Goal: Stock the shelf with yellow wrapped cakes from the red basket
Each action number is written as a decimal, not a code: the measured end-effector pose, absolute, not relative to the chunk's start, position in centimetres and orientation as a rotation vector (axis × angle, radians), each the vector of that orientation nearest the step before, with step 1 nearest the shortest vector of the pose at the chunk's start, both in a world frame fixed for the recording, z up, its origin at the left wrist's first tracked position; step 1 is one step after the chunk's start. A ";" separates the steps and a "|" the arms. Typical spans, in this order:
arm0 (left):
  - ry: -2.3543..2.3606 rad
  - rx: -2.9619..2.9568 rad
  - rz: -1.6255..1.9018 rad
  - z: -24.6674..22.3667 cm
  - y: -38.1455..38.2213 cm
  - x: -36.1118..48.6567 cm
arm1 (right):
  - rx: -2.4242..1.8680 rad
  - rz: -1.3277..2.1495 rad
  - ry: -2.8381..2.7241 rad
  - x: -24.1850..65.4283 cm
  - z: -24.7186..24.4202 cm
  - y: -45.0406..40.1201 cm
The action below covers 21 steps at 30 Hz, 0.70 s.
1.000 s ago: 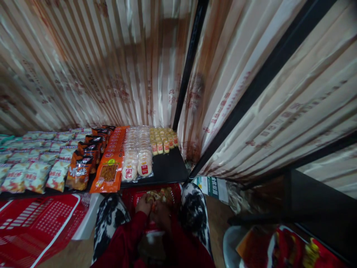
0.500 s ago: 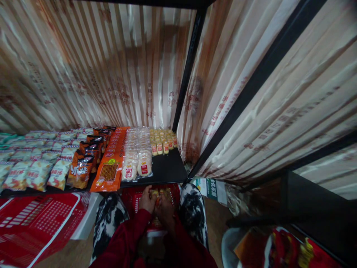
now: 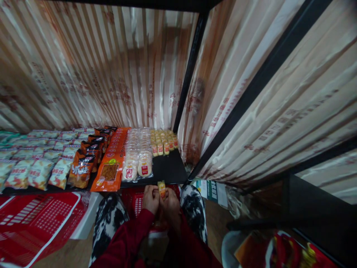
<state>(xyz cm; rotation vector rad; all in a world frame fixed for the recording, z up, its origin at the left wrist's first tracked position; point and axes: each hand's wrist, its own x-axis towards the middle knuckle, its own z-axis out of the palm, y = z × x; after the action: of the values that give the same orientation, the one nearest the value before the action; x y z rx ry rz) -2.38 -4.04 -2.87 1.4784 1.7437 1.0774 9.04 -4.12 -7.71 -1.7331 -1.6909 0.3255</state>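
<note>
A small yellow snack packet (image 3: 162, 189) with a red label stands upright between my two hands, in front of the black shelf's front edge. My right hand (image 3: 171, 204) grips it from the right, fingers closed. My left hand (image 3: 151, 200) is closed against its left side, its fingertips partly hidden. Similar yellow packets (image 3: 166, 148) stand in rows at the shelf's back right corner. Between them and the front edge lies bare black shelf (image 3: 169, 167). Below my hands is a red basket (image 3: 137, 204), its contents mostly covered by my hands and sleeves.
Clear packs of round white crackers (image 3: 144, 167), an orange snack bag (image 3: 109, 173), brown bags (image 3: 80, 171) and pale bags (image 3: 41, 173) line the shelf leftward. A black post (image 3: 189, 70) rises at the corner. Another red basket (image 3: 41, 223) sits lower left.
My hands have come up slightly from over the basket, and one yellow packet now shows upright between them. The goods on the shelf look the same.
</note>
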 end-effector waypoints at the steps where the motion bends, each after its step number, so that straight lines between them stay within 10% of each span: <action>1: 1.746 1.476 1.081 -2.8 -4.0 -2.3 | -1.729 0.352 -1.693 9.0 -7.5 -4.0; 21: 1.696 1.452 1.106 -0.1 -2.1 -1.3 | -1.664 0.374 -1.630 8.5 -3.2 -1.9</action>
<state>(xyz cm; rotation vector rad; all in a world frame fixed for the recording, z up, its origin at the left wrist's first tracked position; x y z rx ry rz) -1.30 -2.05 -0.13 1.4520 1.6965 1.1064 8.50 -1.86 -3.21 -1.6640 -1.6301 0.3738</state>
